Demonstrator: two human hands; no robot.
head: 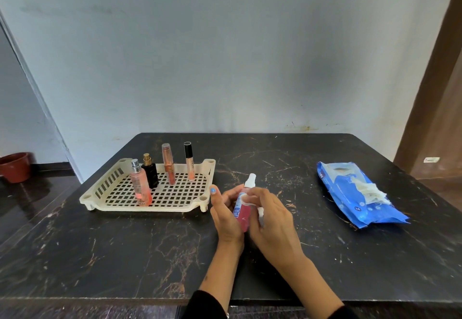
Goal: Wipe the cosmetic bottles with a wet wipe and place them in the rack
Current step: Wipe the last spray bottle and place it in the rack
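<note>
A small pink spray bottle [242,208] with a white cap is held near the middle of the table [100,256], tilted so its cap points up and away. It is gripped from the left by the left hand [226,215], whose fingers are curled behind the bottle while the thumb, with a blue-painted nail, is raised. The right hand [271,221] is closed over the bottle's upper part, and a white wet wipe [260,212] is pinched between its fingers and pressed against the bottle; only a small piece of the wipe is seen past the fingers. Dark sleeves are seen at both wrists at the near edge. Just left of the hands, a cream plastic rack [105,186] with a grid floor is set on the dark marbled table. Four items are stood upright in it: a clear pink spray bottle [141,185] at the near side, a black bottle [150,175] with a gold top just behind it, a rose-gold lipstick [168,164] and a slim tube [189,162] with a black cap farther back. Well to the right, a blue pack of wipes [350,193] is laid flat, with white wipes bunched at its opening. At the far left, on the floor, a reddish-brown pot [15,167] is seen.
</note>
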